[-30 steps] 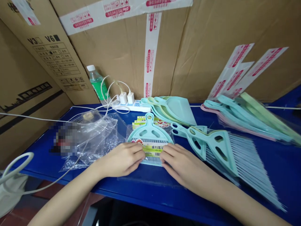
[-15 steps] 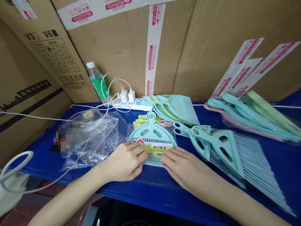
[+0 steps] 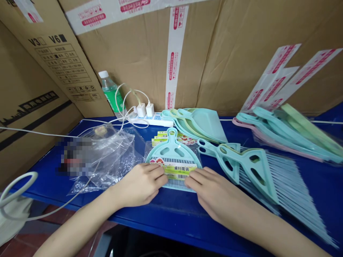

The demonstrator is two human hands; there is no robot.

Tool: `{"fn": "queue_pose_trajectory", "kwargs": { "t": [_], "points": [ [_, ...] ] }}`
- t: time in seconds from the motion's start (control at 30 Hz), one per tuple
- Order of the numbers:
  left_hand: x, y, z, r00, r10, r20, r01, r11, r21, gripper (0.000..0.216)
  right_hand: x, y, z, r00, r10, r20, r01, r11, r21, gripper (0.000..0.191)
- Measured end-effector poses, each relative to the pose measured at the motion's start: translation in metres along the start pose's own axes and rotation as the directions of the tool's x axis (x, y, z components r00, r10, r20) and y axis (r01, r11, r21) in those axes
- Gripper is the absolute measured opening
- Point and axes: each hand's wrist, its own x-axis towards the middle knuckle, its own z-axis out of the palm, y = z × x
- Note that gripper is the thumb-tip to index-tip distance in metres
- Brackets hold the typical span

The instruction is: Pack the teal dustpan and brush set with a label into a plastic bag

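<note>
In front of me lies a light-blue dustpan and brush set (image 3: 173,144) in a clear plastic bag (image 3: 147,149), handle pointing away. A green and white label card (image 3: 180,170) with mushroom pictures lies across its bristles. My left hand (image 3: 144,184) is closed at the set's lower left corner, fingers curled over the bag's edge. On the lower right, my right hand (image 3: 210,187) pinches the bag's other side. Both sets of fingertips are partly hidden. More label cards (image 3: 160,136) show behind the handle.
Loose brushes (image 3: 257,171) lie to the right, with stacked dustpans (image 3: 206,123) behind. Several bagged sets (image 3: 289,132) sit at the far right. Crumpled plastic bags (image 3: 107,153), cables, a power strip (image 3: 160,120) and a bottle (image 3: 111,94) occupy the left and back. Cardboard boxes (image 3: 144,53) wall the table's rear.
My right hand has shifted slightly to the right and my left hand slightly to the left, so they are a little farther apart. The set has hardly moved.
</note>
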Motion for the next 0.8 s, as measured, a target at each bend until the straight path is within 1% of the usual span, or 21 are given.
{"fn": "queue_pose_trajectory", "kwargs": {
  "t": [0.13, 0.23, 0.47, 0.57, 0.7, 0.8],
  "points": [
    [-0.003, -0.002, -0.003, 0.998, -0.038, 0.041, 0.041, 0.997, -0.071, 0.019, -0.003, 0.0, 0.0, 0.999, 0.007, 0.038, -0.007, 1.0, 0.001, 0.038],
    [-0.004, -0.004, -0.007, 0.994, -0.06, 0.09, 0.073, 0.987, -0.144, 0.022, -0.005, 0.002, 0.002, 0.999, -0.005, 0.052, 0.005, 1.0, 0.01, 0.04],
    [-0.005, -0.009, -0.012, 0.988, -0.056, 0.143, 0.093, 0.959, -0.266, 0.021, -0.006, 0.004, -0.002, 0.982, 0.015, 0.19, -0.029, 0.997, 0.074, 0.037],
    [-0.006, -0.012, -0.013, 0.985, -0.057, 0.162, 0.102, 0.952, -0.288, 0.02, -0.004, 0.004, -0.005, 0.973, 0.02, 0.228, -0.043, 0.995, 0.095, 0.035],
    [-0.007, -0.013, -0.016, 0.973, -0.078, 0.218, 0.144, 0.94, -0.308, 0.019, -0.005, 0.004, -0.009, 0.966, 0.018, 0.258, -0.048, 0.992, 0.112, 0.037],
    [-0.007, -0.014, -0.017, 0.971, -0.089, 0.22, 0.16, 0.93, -0.33, 0.018, -0.007, 0.004, -0.011, 0.961, 0.01, 0.277, -0.05, 0.989, 0.139, 0.038]
  ]
}}
